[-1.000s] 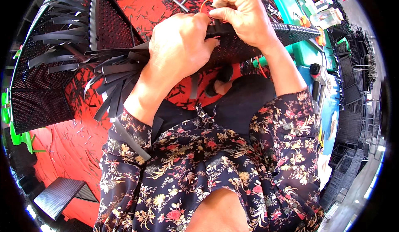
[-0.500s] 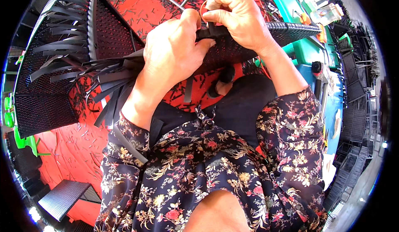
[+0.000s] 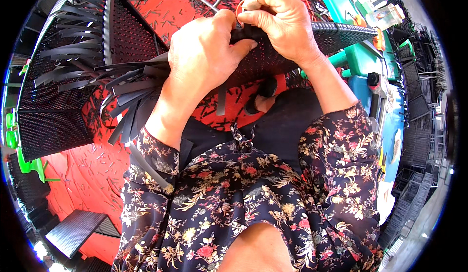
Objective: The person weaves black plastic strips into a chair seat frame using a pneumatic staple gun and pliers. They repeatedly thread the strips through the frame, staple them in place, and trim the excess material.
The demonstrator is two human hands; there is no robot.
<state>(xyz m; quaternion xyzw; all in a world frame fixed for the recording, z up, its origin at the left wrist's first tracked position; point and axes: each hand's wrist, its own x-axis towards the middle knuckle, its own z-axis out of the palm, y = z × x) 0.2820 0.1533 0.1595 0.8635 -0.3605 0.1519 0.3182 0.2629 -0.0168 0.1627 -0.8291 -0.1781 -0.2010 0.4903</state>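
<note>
A black woven panel [image 3: 258,63] with a thick wrapped edge stands upright in front of me. My left hand [image 3: 202,52] is closed over that edge, fingers on the far side and thumb on the near face. Right beside it, my right hand [image 3: 282,25] pinches at the top of the edge, thumb against forefinger. A thin orange loop [image 3: 239,11] shows by its fingertips; what it belongs to is hidden by the fingers. Loose flat black strips [image 3: 127,96] fan out from the panel's left end, below my left wrist.
Another woven piece [image 3: 53,111] with fringed strips stands at left. Red sheeting [image 3: 83,179] strewn with black offcuts covers the floor. At right are a green stool-like piece [image 3: 363,60], a power tool [image 3: 375,89] and a clear container [image 3: 385,17]. A small woven piece [image 3: 75,230] lies lower left.
A short black strip that stood up between my hands at the edge no longer shows. My left thumb has shifted slightly right and up. My right hand stays pinched in nearly the same place.
</note>
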